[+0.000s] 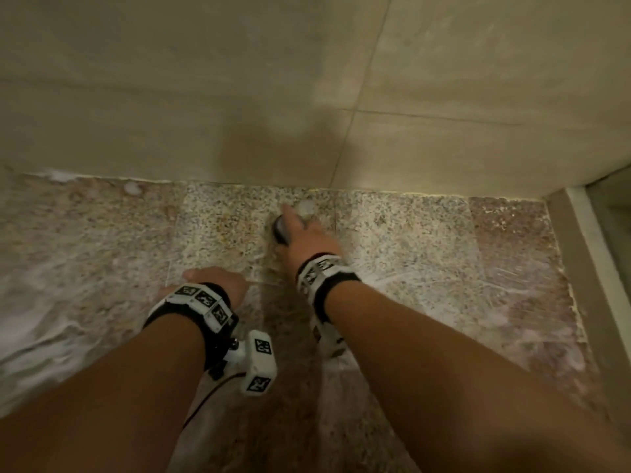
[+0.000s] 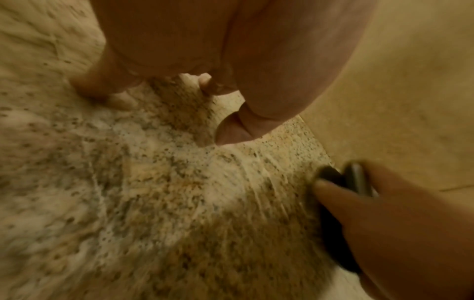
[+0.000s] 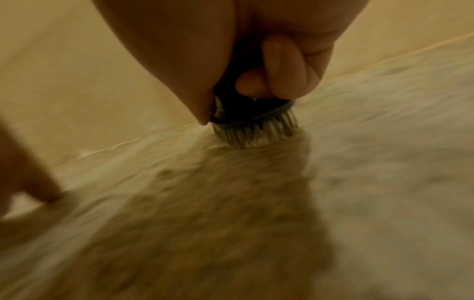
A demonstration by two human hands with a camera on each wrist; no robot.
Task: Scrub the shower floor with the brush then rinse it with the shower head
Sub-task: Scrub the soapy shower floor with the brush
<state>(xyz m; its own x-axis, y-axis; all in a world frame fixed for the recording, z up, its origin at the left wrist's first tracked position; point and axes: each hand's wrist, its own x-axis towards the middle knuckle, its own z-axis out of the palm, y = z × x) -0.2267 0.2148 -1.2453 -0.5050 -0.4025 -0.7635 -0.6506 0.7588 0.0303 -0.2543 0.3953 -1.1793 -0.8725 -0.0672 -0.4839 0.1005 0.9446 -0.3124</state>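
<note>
The speckled stone shower floor (image 1: 426, 247) is wet and streaked with white foam. My right hand (image 1: 302, 235) grips a small dark round brush (image 1: 281, 228), forefinger stretched along its top. In the right wrist view the brush (image 3: 254, 123) stands with its pale bristles pressed on the floor, close to the foot of the wall. My left hand (image 1: 208, 279) rests on the floor to the left of the brush and nearer me, holding nothing; the left wrist view shows its fingertips (image 2: 231, 132) touching the stone. No shower head is in view.
Beige wall tiles (image 1: 239, 97) rise straight behind the brush. A raised pale kerb (image 1: 580, 268) bounds the floor on the right. Thick foam (image 1: 41, 319) lies at the left, and small foam blobs (image 1: 131, 188) sit at the wall's foot.
</note>
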